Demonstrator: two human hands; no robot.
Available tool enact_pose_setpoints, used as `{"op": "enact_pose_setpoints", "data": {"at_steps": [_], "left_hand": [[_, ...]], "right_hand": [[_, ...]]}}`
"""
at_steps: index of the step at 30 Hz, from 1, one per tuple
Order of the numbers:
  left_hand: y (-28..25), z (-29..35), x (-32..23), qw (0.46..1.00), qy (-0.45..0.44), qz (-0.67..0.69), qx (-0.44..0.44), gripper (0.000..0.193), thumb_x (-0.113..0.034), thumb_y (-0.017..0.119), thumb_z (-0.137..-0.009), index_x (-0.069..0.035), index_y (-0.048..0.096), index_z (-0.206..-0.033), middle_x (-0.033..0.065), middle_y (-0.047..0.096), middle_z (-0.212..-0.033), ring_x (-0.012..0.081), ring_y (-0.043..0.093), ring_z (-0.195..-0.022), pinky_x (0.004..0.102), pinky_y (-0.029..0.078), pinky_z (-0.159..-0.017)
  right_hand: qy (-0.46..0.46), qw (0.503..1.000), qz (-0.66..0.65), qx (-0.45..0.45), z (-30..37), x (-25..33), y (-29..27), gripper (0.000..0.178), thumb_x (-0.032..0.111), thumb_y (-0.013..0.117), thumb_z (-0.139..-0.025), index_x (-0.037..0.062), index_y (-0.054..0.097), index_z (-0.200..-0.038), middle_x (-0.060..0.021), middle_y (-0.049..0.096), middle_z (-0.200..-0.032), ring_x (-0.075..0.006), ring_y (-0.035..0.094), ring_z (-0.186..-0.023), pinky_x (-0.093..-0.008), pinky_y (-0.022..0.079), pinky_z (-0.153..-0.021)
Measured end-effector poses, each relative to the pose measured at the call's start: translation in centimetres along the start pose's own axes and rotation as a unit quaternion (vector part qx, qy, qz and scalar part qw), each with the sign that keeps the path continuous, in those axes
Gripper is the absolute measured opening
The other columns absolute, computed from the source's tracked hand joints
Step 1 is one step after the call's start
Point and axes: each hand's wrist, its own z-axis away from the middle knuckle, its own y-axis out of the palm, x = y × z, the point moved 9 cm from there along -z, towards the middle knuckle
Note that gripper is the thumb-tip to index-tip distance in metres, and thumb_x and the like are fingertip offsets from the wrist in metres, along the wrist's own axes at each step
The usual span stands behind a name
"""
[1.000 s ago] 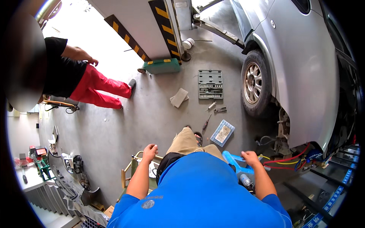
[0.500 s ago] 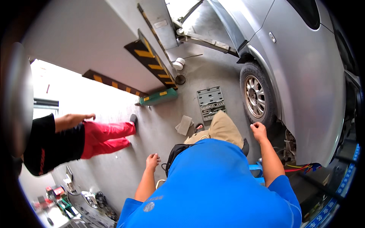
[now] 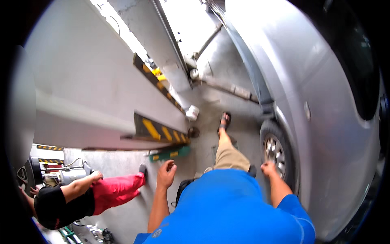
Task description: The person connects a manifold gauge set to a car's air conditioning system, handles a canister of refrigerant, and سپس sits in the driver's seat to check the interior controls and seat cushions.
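Note:
My left hand (image 3: 165,174) is raised beside my hip with loosely bent fingers, apart from the thumb and holding nothing. Just beyond it lies a long green box (image 3: 170,154) at the foot of the wall. My right hand (image 3: 268,168) swings in front of the car wheel (image 3: 276,152); motion blur smears its fingers, and I cannot make out anything in them. Whether it touches the tyre I cannot tell, though it looks apart. One sandalled foot (image 3: 224,122) is stretched forward on the floor. My leg covers most of what lies beneath it.
A silver car (image 3: 302,81) fills the right side. Ahead, a lift arm (image 3: 229,88) reaches toward it. A white bucket (image 3: 192,113) stands by a wall edge with a black-and-yellow guard (image 3: 158,129). At left is another person in red trousers (image 3: 118,193).
I have stepped forward, one leg now out over the spot where the open socket set lay. My left hand has risen, and my right hand has come lower in front of the wheel.

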Motion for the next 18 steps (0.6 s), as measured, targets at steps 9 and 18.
{"op": "enact_pose_setpoints", "data": {"at_steps": [9, 18], "left_hand": [[6.4, -31.8, -22.5, 0.995, 0.054, 0.075, 0.038, 0.032, -0.023, 0.065, -0.083, -0.002, 0.06, -0.107, 0.0093, 0.064, -0.094, 0.0166, 0.061, -0.084, 0.0306, 0.05, -0.075], [1.9, -52.2, -32.7, 0.989, 0.056, 0.122, -0.069, 0.035, -0.027, 0.063, -0.084, -0.002, 0.06, -0.108, 0.0099, 0.065, -0.092, 0.018, 0.063, -0.083, 0.0304, 0.05, -0.075]], "right_hand": [[-0.112, 0.991, 0.014, 0.072, -21.3, 34.6, -10.1, 0.026, 0.027, 0.063, -0.085, 0.0014, 0.067, -0.087, -0.0077, 0.064, -0.075, -0.0156, 0.061, -0.065, -0.0295, 0.049, -0.061], [-0.197, 0.973, -0.117, 0.011, -28.3, 59.2, -21.4, 0.02, 0.019, 0.062, -0.085, 0.0014, 0.064, -0.093, -0.0044, 0.064, -0.078, -0.0119, 0.06, -0.066, -0.0273, 0.049, -0.064]]}}
